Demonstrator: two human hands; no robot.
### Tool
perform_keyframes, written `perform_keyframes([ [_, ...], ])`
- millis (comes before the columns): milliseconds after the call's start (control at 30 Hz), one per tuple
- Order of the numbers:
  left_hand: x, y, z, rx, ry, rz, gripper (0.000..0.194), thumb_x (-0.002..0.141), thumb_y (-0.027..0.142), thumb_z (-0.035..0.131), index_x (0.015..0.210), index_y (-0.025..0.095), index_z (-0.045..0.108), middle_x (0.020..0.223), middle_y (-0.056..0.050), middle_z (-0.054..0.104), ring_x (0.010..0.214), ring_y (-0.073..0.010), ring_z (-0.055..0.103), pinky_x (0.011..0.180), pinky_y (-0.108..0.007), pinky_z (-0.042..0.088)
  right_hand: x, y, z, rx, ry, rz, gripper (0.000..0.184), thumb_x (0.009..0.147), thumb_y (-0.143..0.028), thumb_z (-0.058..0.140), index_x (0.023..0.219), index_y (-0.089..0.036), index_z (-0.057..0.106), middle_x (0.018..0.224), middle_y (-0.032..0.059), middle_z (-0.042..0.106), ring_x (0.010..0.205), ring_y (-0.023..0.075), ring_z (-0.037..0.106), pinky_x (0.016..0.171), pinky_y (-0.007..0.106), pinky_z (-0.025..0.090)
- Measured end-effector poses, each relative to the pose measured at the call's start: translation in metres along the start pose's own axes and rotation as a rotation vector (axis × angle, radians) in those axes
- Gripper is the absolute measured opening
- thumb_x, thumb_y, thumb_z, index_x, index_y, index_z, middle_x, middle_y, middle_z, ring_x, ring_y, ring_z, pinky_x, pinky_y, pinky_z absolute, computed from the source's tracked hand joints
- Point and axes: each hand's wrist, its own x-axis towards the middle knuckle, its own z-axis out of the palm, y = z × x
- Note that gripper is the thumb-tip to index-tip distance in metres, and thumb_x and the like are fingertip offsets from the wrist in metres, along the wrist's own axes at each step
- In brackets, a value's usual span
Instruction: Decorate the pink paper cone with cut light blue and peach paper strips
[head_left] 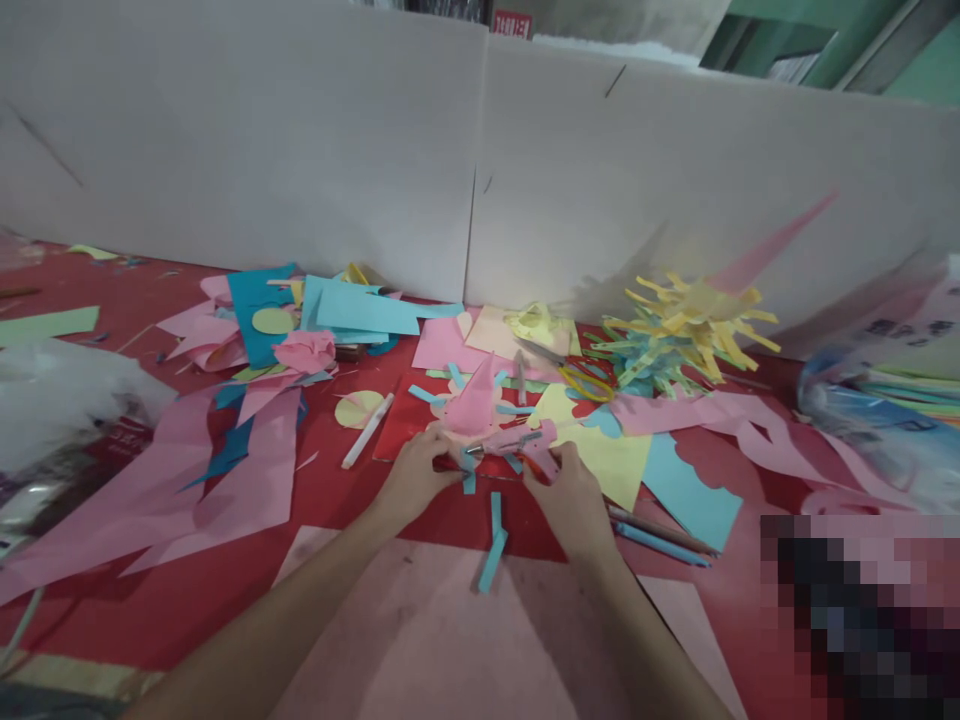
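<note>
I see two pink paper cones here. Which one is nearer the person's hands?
The cone just beyond the pink glue gun, with blue paper strips around its base. The other cone rises from yellow fringed paper, farther back on the right.

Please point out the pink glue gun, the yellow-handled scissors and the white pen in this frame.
Pink glue gun point(513, 440): head view, on the body.
Yellow-handled scissors point(548, 355): head view, on the blades, near the handles.
White pen point(368, 431): head view, midway along the barrel.
</note>
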Motion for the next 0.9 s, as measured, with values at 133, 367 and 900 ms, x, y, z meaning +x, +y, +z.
perform_keyframes([
  [133,0.000,-0.002,0.000,0.005,-0.001,0.015,0.006,0.068,0.018,0.065,0.067,0.020,0.060,0.083,0.000,0.057,0.079,-0.0146,0.054,0.074,-0.028,0.042,0.000,0.001,-0.002,0.020,-0.026,0.021,0.018,0.070,-0.033,0.051,0.082,-0.022,0.042,0.070,0.0029,0.057,0.068,0.0209,0.059,0.056,0.027,0.039],
  [367,0.001,-0.001,0.000,0.034,0.022,0.001,0.004,0.070,0.018,0.064,0.069,0.020,0.060,0.081,0.000,0.058,0.079,-0.0149,0.054,0.073,-0.028,0.042,-0.002,-0.001,-0.010,0.048,-0.078,0.067,0.019,0.069,-0.034,0.051,0.079,-0.022,0.040,0.070,0.0016,0.057,0.062,0.0178,0.056,0.054,0.025,0.037],
  [900,-0.002,0.005,0.009,0.100,0.115,-0.026,0.015,0.072,0.020,0.059,0.085,0.023,0.052,0.084,0.001,0.055,0.079,-0.0147,0.053,0.073,-0.028,0.040,0.003,0.030,-0.041,0.083,0.062,0.330,0.039,0.062,-0.055,0.054,0.076,-0.022,0.041,0.064,-0.0014,0.050,0.056,0.0158,0.048,0.053,0.025,0.035],
])
